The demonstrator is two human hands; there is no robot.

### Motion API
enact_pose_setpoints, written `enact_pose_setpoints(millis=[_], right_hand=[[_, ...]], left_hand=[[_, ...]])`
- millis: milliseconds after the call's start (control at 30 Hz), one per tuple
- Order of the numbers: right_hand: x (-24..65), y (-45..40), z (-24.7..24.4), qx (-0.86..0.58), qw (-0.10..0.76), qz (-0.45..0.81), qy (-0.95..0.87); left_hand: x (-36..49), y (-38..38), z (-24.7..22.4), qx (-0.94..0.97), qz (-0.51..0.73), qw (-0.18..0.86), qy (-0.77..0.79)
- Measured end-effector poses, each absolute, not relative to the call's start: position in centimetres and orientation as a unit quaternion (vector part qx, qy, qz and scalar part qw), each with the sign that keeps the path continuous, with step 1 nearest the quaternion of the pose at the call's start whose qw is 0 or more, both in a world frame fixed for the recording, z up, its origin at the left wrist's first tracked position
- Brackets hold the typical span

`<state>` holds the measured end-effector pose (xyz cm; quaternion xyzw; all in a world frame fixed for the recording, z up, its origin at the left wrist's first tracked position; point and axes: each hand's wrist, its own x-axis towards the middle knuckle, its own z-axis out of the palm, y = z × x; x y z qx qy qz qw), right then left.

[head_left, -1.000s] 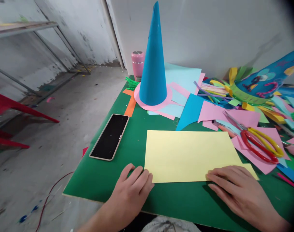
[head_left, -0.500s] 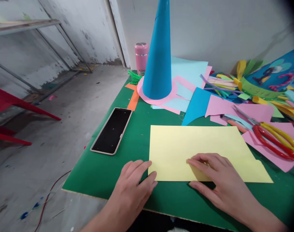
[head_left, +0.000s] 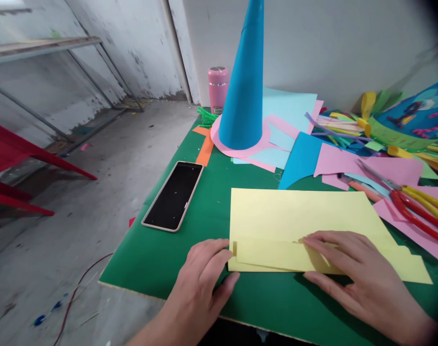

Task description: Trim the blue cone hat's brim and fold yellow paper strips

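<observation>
A pale yellow sheet of paper [head_left: 294, 214] lies flat near the table's front edge. On its lower part rests a yellow paper strip [head_left: 267, 253], offset to the right and reaching past the sheet's right side. My right hand [head_left: 363, 274] grips the strip, fingers on top and thumb by the lower edge. At the sheet's lower left corner is my left hand [head_left: 206, 274], its thumb and fingers apart, fingertips at the sheet's left edge. Beyond the sheet stands a tall blue paper cone [head_left: 242, 96] on a pink paper ring [head_left: 216, 134].
A phone [head_left: 173, 197] lies to the left on the green table [head_left: 139, 269]. Red-and-yellow-handled scissors [head_left: 417, 211] rest on pink paper scraps to the right. A pink bottle [head_left: 218, 91] stands behind. Coloured strips and a decorated blue hat [head_left: 413, 115] occupy the back right.
My right hand and the yellow strip have slid right over the sheet, baring the strip's left end. My left fingers have spread a little. The view has shifted slightly.
</observation>
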<state>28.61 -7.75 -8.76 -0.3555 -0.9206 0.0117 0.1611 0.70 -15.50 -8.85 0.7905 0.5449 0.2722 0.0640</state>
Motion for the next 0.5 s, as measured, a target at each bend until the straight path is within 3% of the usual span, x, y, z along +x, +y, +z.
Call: enact_pose_setpoints(millis=[500], right_hand=[[32.3,-5.7,-6.2,-0.462,0.236,-0.026,-0.855]], left_hand=[[0.4,-14.8,-9.0,0.807,0.225,0.088,0.54]])
